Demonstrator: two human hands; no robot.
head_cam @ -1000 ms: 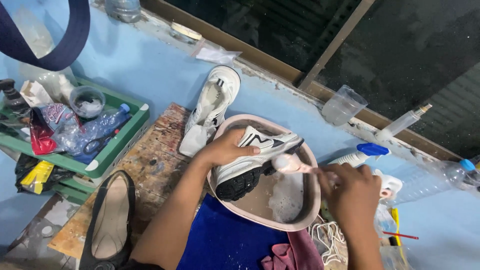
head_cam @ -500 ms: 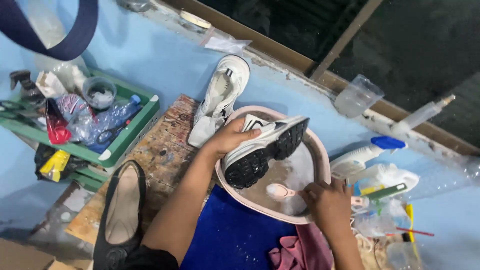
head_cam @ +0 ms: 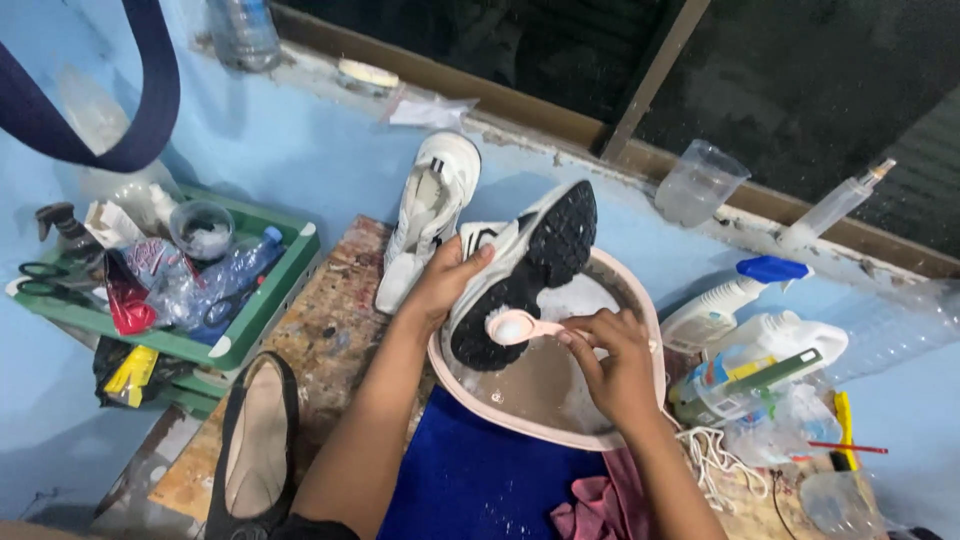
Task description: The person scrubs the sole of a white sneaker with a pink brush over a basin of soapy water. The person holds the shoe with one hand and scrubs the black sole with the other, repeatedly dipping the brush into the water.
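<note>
Head camera looks down on a wooden board [head_cam: 330, 330] set against a blue wall. Largest item on it: a pink basin [head_cam: 560, 425] holding murky, foamy water, resting partly over a blue cloth [head_cam: 470, 480]. Left of the board, a green crate [head_cam: 265, 310] packed with plastic bottles, a small lidded jar, scissors and crumpled packets.

Over the basin, a white sneaker [head_cam: 520, 270] with a black sole, tipped on its side so the sole faces up and toward the viewer. Left hand [head_cam: 445, 285] is clamped round its upper, thumb across the side, holding it above the water. A second white sneaker [head_cam: 425, 215] lies just behind, against the wall, apart from the basin. A black flat shoe [head_cam: 255, 450] sits at the board's near left corner.

Right hand [head_cam: 615, 365] is closed on the handle of a small pink brush [head_cam: 515, 327]; the brush head presses on the black sole, with foam on it.

Right of the basin: a white spray bottle with blue trigger [head_cam: 735, 295], a white jug, loose white laces [head_cam: 715, 465]. On the sill, a clear plastic cup [head_cam: 700, 185].
</note>
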